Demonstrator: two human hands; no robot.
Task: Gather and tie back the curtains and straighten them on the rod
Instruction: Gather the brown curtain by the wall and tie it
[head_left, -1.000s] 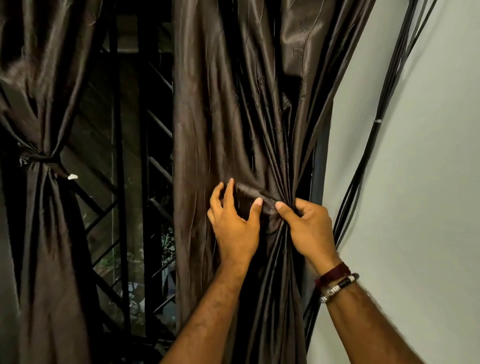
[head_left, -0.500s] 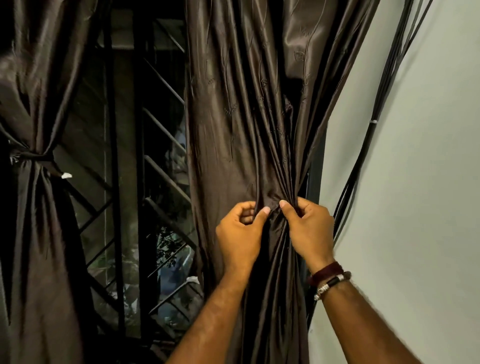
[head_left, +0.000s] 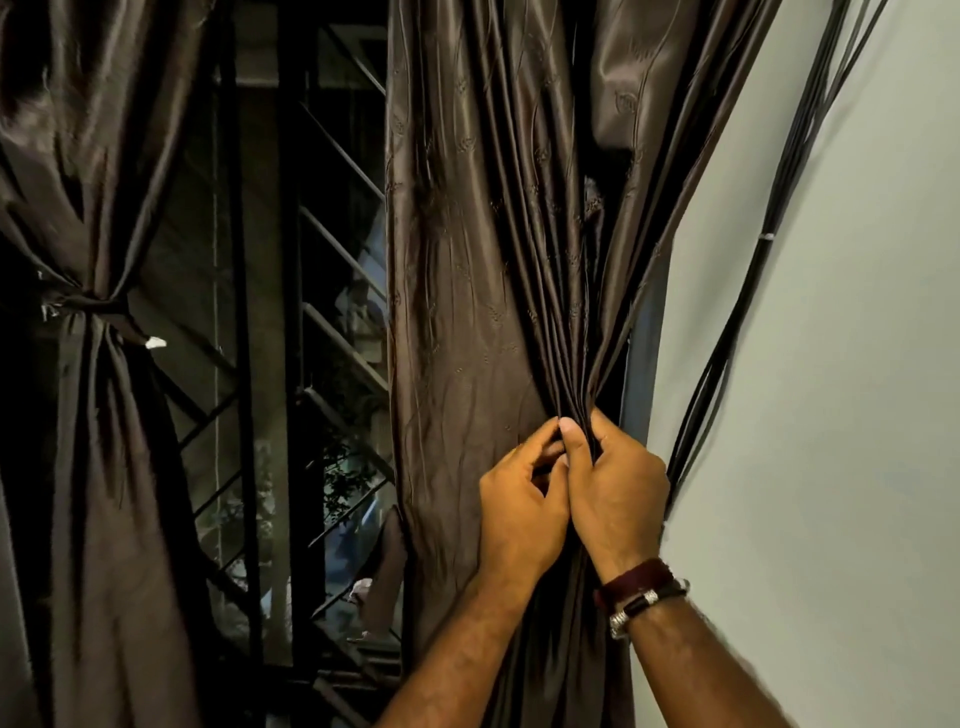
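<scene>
While our left hand (head_left: 519, 512) and right hand (head_left: 615, 499) pinch the gathered pleats of the right curtain (head_left: 467, 291) beside the wall (head_left: 831, 364), fingers curled tight into the folds, we should keep the bunch compact and level with the tied left curtain (head_left: 98, 208) before wrapping any tieback.

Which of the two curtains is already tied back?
The left curtain, cinched by a band at its middle. The right curtain has no tie; both hands only bunch its folds by the wall.
</scene>
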